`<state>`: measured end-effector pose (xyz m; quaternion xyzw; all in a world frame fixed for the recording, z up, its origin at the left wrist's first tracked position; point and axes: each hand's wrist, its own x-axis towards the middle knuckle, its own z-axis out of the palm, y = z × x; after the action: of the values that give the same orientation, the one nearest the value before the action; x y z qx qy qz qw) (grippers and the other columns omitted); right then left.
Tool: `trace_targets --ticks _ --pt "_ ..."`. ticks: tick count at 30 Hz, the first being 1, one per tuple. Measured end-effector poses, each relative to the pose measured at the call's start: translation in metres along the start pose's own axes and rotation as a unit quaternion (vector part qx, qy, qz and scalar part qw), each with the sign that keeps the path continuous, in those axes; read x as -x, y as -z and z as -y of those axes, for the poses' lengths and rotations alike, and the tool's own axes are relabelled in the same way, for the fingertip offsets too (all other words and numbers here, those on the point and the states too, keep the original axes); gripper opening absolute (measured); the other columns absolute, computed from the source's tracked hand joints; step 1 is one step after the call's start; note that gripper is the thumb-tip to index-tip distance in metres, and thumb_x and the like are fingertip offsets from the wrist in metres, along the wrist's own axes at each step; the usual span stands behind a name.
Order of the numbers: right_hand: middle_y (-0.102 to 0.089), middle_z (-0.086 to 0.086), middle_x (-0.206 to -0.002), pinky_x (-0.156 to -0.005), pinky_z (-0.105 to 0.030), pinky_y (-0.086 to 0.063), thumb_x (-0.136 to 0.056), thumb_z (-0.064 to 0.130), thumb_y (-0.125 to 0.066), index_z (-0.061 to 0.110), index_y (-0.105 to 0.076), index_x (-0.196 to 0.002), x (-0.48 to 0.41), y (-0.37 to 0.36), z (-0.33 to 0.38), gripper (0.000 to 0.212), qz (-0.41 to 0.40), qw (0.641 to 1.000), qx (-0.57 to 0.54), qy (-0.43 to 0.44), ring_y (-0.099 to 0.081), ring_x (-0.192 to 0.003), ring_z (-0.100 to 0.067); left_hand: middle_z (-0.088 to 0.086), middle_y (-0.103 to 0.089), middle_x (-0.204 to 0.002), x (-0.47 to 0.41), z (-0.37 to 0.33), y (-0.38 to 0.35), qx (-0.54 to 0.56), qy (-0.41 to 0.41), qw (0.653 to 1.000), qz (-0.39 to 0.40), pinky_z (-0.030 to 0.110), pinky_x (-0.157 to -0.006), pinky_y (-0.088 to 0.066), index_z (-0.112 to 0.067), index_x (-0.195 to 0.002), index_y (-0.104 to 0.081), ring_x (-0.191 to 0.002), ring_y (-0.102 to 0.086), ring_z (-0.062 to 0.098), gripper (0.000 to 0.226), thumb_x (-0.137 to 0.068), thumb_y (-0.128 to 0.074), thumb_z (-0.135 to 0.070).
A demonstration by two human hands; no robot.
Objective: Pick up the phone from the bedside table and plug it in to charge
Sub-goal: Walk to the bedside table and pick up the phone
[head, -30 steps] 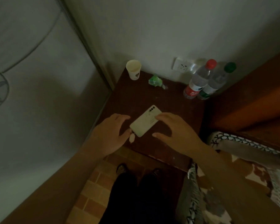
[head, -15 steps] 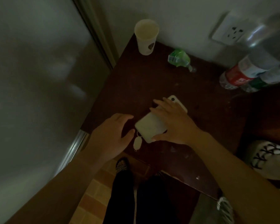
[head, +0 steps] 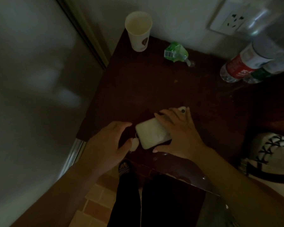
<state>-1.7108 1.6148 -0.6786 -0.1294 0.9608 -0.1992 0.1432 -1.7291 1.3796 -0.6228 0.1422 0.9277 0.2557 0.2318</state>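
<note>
Head view: pale phone (head: pixel 152 134) lies flat near the 6 o'clock edge of the bedside table (head: pixel 154 89), clasped across its long edges by the right hand (head: pixel 179 133), left hand (head: pixel 108 141) spread open at 9 o'clock; judged light, rigid, slick, best gripped by the sides.

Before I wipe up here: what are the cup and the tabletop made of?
The cup looks like matte white paper, with a thin rolled rim and a printed mark. The tabletop looks like dark glossy wood or veneer; its front edge shows highlights.

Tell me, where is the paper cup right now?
The paper cup stands upright at the bedside table's far left corner, against the wall, left of the crumpled green wrapper.
</note>
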Motion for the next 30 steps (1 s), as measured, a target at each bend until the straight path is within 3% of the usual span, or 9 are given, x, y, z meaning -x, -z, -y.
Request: trace_targets --ticks 8,14,19,24,27,30 --pt "-0.035 0.001 -0.143 -0.106 -0.055 0.014 -0.058 0.075 -0.057 0.03 -0.024 -0.141 -0.004 -0.003 -0.014 0.101 -0.009 0.999 -0.023 0.028 -0.02 -0.134 -0.02 -0.01 -0.048 -0.128 0.009 0.006 -0.016 0.003 0.0 1.0 0.017 0.024 -0.074 -0.045 -0.036 -0.128 -0.04 -0.102 -0.049 0.002 0.048 -0.084 -0.043 -0.052" --pt "-0.042 -0.001 -0.138 -0.105 -0.058 0.004 -0.059 0.065 -0.068 0.026 -0.035 -0.137 -0.004 0.0 -0.016 0.094 -0.018 0.999 -0.027 0.041 -0.026 -0.13 -0.022 -0.01 -0.049 -0.127 0.015 0.004 -0.02 -0.003 0.001 1.0 0.011 0.016 -0.068 -0.039 -0.035 -0.129 -0.04 -0.098 -0.049 0.002 0.046 -0.084 -0.047 -0.046" --pt "-0.048 0.0 -0.128 -0.105 -0.062 -0.011 -0.053 0.067 -0.07 0.023 -0.046 -0.127 0.004 0.004 -0.009 0.09 -0.044 0.998 -0.044 -0.005 -0.037 -0.122 -0.021 -0.01 -0.048 -0.128 0.021 -0.002 -0.016 0.0 0.0 1.0 -0.004 0.01 -0.068 -0.035 -0.033 -0.129 -0.042 -0.097 -0.047 -0.001 0.046 -0.085 -0.05 -0.042" --pt "-0.046 0.004 -0.127 -0.101 -0.058 -0.026 -0.05 0.074 -0.066 0.025 -0.046 -0.127 0.031 0.021 0.007 0.093 -0.058 0.989 -0.112 -0.078 -0.04 -0.118 -0.018 -0.009 -0.049 -0.13 0.028 -0.022 0.0 0.008 0.001 1.0 -0.022 0.02 -0.077 -0.04 -0.031 -0.129 -0.043 -0.106 -0.046 0.002 0.045 -0.086 -0.052 -0.039" --pt "-0.046 0.006 -0.124 -0.1 -0.053 -0.03 -0.049 0.072 -0.069 0.026 -0.047 -0.125 0.055 0.041 0.025 0.092 -0.088 0.974 -0.163 -0.129 -0.04 -0.115 -0.015 -0.008 -0.048 -0.13 0.033 -0.044 0.019 0.016 -0.006 0.999 -0.032 0.017 -0.077 -0.036 -0.031 -0.128 -0.044 -0.105 -0.042 -0.001 0.044 -0.086 -0.052 -0.038" --pt "-0.047 0.012 -0.123 -0.099 -0.05 -0.033 -0.048 0.07 -0.071 0.03 -0.047 -0.124 0.083 0.07 0.048 0.089 -0.119 0.953 -0.215 -0.175 -0.04 -0.115 -0.012 -0.008 -0.047 -0.13 0.042 -0.072 0.046 0.029 -0.012 0.999 -0.038 0.025 -0.081 -0.04 -0.033 -0.129 -0.043 -0.106 -0.044 0.002 0.045 -0.085 -0.052 -0.039"
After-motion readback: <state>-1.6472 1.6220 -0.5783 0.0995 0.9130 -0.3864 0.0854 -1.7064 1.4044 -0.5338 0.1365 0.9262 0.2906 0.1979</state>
